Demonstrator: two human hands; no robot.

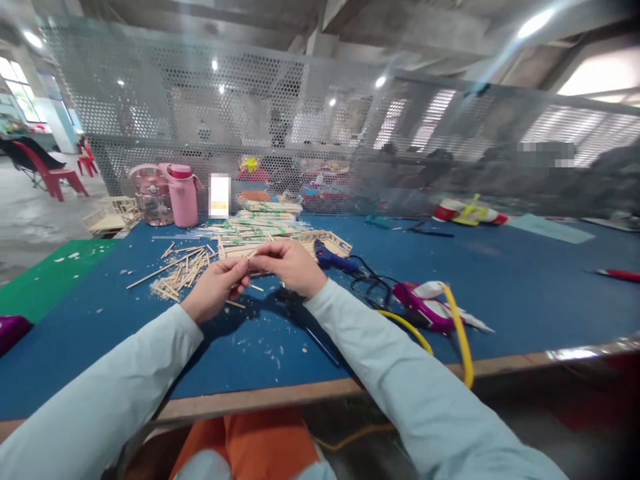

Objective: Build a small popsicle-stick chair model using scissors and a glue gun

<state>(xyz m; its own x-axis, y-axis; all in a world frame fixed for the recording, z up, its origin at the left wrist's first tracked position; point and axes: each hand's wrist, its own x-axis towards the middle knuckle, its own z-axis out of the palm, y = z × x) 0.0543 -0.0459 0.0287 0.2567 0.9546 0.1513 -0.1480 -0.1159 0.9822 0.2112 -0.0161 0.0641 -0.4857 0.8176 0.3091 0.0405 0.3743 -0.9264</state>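
Above the blue table, my left hand (217, 283) and my right hand (290, 265) meet at their fingertips. Both are pinched on a small pale wooden stick, mostly hidden by the fingers. Left of them lies a loose pile of short wooden sticks (193, 270) with crumbs around it. Just behind the hands are stacked stick bundles (265, 220) in green-printed wrapping. A pale wooden frame (333, 241) sits beyond my right hand, next to a blue glue gun (335, 259) with a black cable.
A pink bottle (184, 200) and a clear jug (154, 200) stand at the back left. Right of my right forearm lies a purple and white tool (430, 310) with a yellow hose (457, 333). A perforated metal screen (320, 120) rises behind the table (240, 367).
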